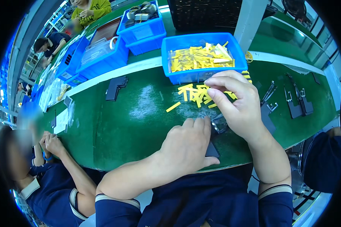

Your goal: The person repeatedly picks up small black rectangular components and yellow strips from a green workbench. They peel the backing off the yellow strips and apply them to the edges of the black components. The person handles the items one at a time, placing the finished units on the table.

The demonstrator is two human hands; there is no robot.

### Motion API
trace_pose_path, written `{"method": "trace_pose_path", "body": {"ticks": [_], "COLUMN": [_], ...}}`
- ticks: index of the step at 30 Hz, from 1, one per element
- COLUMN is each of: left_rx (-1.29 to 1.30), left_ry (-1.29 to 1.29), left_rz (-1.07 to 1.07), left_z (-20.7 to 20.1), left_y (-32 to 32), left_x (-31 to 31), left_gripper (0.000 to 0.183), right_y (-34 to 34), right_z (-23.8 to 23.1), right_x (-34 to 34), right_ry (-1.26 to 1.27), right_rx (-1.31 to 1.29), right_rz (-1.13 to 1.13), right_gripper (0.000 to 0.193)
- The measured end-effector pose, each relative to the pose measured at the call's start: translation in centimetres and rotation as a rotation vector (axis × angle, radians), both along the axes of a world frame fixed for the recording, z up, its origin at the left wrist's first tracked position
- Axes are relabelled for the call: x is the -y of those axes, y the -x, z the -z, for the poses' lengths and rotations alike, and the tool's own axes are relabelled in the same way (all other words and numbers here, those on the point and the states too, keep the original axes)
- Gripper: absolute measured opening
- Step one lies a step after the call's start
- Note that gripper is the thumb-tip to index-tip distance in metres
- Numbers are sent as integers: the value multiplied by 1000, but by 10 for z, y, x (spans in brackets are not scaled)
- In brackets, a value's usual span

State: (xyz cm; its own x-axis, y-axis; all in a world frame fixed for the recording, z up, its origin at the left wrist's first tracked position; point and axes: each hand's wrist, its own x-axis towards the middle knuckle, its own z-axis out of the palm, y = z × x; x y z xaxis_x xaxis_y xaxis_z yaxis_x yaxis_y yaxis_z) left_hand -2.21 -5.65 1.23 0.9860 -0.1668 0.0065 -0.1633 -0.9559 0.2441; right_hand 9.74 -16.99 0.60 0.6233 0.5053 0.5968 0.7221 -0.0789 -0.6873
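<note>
My left hand (186,145) lies over a dark flat part (212,150) near the table's front edge. Its fingers are together and bent down over the part, with the thumb along its near side, so most of the part is hidden. Beyond the fingertips shows a shiny metal hinge-like piece (217,126). Above and to the right, my right hand (236,100) is raised, thumb and forefinger pinched close together. Anything between those fingertips is too small to make out. Loose yellow strips (197,95) are scattered on the table just behind the pinch.
A blue bin (174,77) full of yellow strips stands behind my hands. Dark parts with metal hinges (300,104) lie at the right, another dark part (115,88) at the left. More blue bins (119,56) line the far left. A co-worker's hands (53,143) are at the left edge.
</note>
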Motion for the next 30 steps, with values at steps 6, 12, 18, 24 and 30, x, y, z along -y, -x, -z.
{"method": "trace_pose_path", "body": {"ticks": [6,12,18,24,30], "left_rx": [150,-39,62,128,313], "left_ry": [343,684,372,229,268], "left_rz": [-6,-112,-80,-31,-20], "left_z": [9,9,20,21,19], "left_y": [-12,-21,-20,-15,-19], "left_x": [-24,-33,-19,-19,-15], "left_gripper": [34,15,23,23,20], "right_y": [0,-4,-2,10,30], "right_z": [-4,-6,-24,-8,9], "right_x": [3,10,30,96,138], "right_ry": [-104,-119,-16,422,674], "right_rx": [21,-12,118,307,229], "right_rz": [71,66,88,385,464], "right_gripper": [10,10,10,24,41]}}
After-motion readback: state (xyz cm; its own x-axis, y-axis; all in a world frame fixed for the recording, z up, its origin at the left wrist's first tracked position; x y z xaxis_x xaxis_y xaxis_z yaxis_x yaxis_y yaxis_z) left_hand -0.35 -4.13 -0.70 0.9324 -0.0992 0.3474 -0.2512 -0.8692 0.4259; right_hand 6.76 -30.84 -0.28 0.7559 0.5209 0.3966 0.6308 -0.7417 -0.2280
